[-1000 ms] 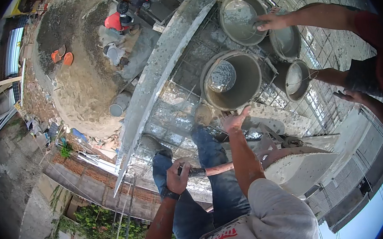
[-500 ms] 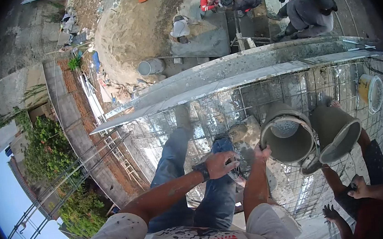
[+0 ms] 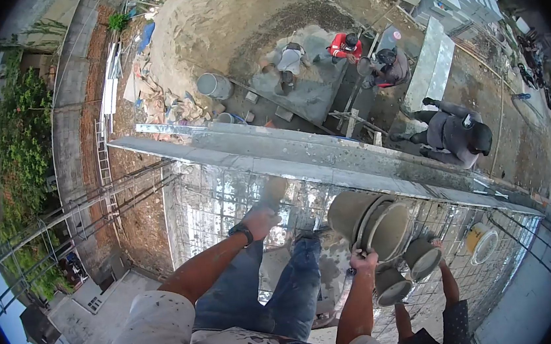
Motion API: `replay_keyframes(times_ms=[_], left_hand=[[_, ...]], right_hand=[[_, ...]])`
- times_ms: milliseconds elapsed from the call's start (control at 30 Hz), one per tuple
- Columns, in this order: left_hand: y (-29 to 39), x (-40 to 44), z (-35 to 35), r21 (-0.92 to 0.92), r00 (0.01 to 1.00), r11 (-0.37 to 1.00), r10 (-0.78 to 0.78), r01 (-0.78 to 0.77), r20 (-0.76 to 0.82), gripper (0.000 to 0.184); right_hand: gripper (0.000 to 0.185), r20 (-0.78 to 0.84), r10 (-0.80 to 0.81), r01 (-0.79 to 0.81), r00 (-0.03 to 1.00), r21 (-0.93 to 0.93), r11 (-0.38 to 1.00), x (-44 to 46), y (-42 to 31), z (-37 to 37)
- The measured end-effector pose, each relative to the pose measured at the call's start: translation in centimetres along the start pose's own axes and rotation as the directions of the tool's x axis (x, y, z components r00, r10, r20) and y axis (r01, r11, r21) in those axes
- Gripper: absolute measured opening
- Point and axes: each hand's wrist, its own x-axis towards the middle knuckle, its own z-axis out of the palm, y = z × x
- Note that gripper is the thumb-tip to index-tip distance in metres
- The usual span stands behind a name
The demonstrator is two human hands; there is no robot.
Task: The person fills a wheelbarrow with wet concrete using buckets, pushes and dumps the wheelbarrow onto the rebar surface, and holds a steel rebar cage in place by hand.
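Observation:
My right hand [image 3: 363,260] is closed on the rim or handle of grey, cement-coated stacked buckets [image 3: 389,229], tilted with their mouths toward me. My left hand [image 3: 262,222], with a dark watch at the wrist, is stretched forward above my boot, apart from the buckets. Its fingers are mostly hidden from above. Just beyond my right hand are two more grey buckets, a lower bucket [image 3: 393,287] and an upper bucket [image 3: 425,260]. Another person's hand [image 3: 436,243] is at the upper one.
Steel rebar mesh [image 3: 304,199] lies underfoot, bordered by a long formwork board [image 3: 254,161]. A yellow-and-white bucket [image 3: 481,243] stands on the mesh at right. Far below, several people work around wet mortar [image 3: 321,94]. Rebar rods [image 3: 73,208] stick out at left.
My right hand has moved left and down with the buckets, which now appear stacked. My left hand has left my thigh and reached forward. The view has turned, showing more ground below.

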Motion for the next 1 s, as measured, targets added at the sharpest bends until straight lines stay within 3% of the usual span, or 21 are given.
replay_keyframes(times_ms=[67, 100, 133, 200, 333, 367, 433, 467, 500, 567, 633, 700, 733, 800, 833, 933, 967, 1000], left_hand=[[-6.1, -0.6, -4.3, -0.111, 0.955, 0.979, -0.193, 0.172, -0.224, 0.051], [-9.8, -0.6, -5.6, -0.126, 0.934, 0.981, -0.178, 0.145, -0.311, 0.047], [-11.4, -1.7, -7.7, -0.143, 0.894, 0.964, -0.261, 0.223, -0.364, 0.046], [-14.3, -3.7, -10.0, -0.216, 0.82, 0.941, -0.334, 0.261, -0.465, 0.045], [-18.3, -7.3, -10.0, -0.304, 0.809, 0.903, -0.413, 0.304, -0.419, 0.05], [-21.7, -6.5, -7.1, -0.446, 0.787, 0.858, -0.452, 0.254, -0.419, 0.049], [-20.4, -8.5, -6.4, -0.551, 0.823, 0.806, -0.453, 0.214, -0.343, 0.05], [-22.6, -7.6, -3.5, -0.484, 0.807, 0.846, -0.439, 0.225, -0.394, 0.051], [-22.0, -7.9, -2.4, -0.575, 0.783, 0.78, -0.51, 0.248, -0.355, 0.055], [-20.6, -8.9, -1.9, -0.6, 0.799, 0.763, -0.506, 0.239, -0.325, 0.061], [-19.5, -9.1, -1.1, -0.628, 0.795, 0.739, -0.523, 0.243, -0.307, 0.06], [-17.4, -9.6, -1.9, -0.616, 0.807, 0.756, -0.497, 0.223, -0.318, 0.059], [-17.3, -9.3, -1.7, -0.704, 0.82, 0.682, -0.509, 0.2, -0.26, 0.059], [-17.3, -8.5, -1.1, -0.846, 0.852, 0.507, -0.506, 0.167, -0.135, 0.058], [-16.8, -8.1, -0.7, -0.874, 0.85, 0.486, -0.461, 0.002, -0.254, 0.058], [-17.2, -6.6, -0.5, -0.84, 0.857, 0.543, -0.438, 0.011, -0.272, 0.057], [-17.3, -6.1, -0.2, -0.838, 0.86, 0.545, -0.428, 0.0, -0.278, 0.056], [-17.4, -5.6, -0.2, -0.834, 0.864, 0.551, -0.414, -0.011, -0.285, 0.055]], right_hand=[[0.028, 0.095, -0.061, 0.08, 0.994, -0.211, 0.974, -2.4, 2.1, 4.4], [0.028, 0.148, -0.099, 0.141, 0.984, -0.309, 0.94, -3.6, 3.5, 6.5], [0.028, 0.202, -0.136, 0.209, 0.97, -0.397, 0.894, -4.7, 4.7, 8.5], [0.027, 0.218, -0.089, 0.185, 0.972, -0.473, 0.862, -6.6, 7.1, 13.8], [0.026, 0.36, -0.047, 0.271, 0.932, -0.605, 0.749, -14.6, 17.4, 24.6], [0.026, 0.401, -0.037, 0.297, 0.916, -0.611, 0.734, -16.8, 20.1, 27.1], [0.031, 0.55, 0.056, 0.356, 0.833, -0.612, 0.706, -18.9, 24.8, 31.1], [0.032, 0.598, 0.069, 0.385, 0.798, -0.594, 0.706, -20.3, 27.8, 33.6], [0.033, 0.645, 0.085, 0.41, 0.76, -0.576, 0.707, -21.7, 31.2, 36.3], [0.047, 0.712, 0.233, 0.509, 0.662, -0.656, 0.557, -23.7, 37.8, 41.4], [0.099, 0.597, 0.536, 0.334, 0.597, -0.792, 0.511, -23.4, 43.3, 46.6], [0.101, 0.562, 0.421, 0.401, 0.712, -0.817, 0.413, -24.6, 48.1, 49.5], [0.102, 0.546, 0.394, 0.429, 0.74, -0.833, 0.349, -24.5, 50.1, 50.9], [0.103, 0.523, 0.467, 0.502, 0.713, -0.846, 0.182, -22.2, 51.6, 52.5], [0.096, 0.558, 0.499, 0.585, 0.663, -0.802, 0.119, -21.7, 51.5, 52.4], [0.081, 0.686, 0.488, 0.788, 0.539, -0.616, -0.005, -22.0, 48.6, 48.6], [0.064, 0.714, 0.464, 0.796, 0.524, -0.605, 0.032, -20.7, 47.0, 47.3], [0.06, 0.716, 0.42, 0.79, 0.558, -0.614, -0.002, -19.8, 45.1, 45.4]])
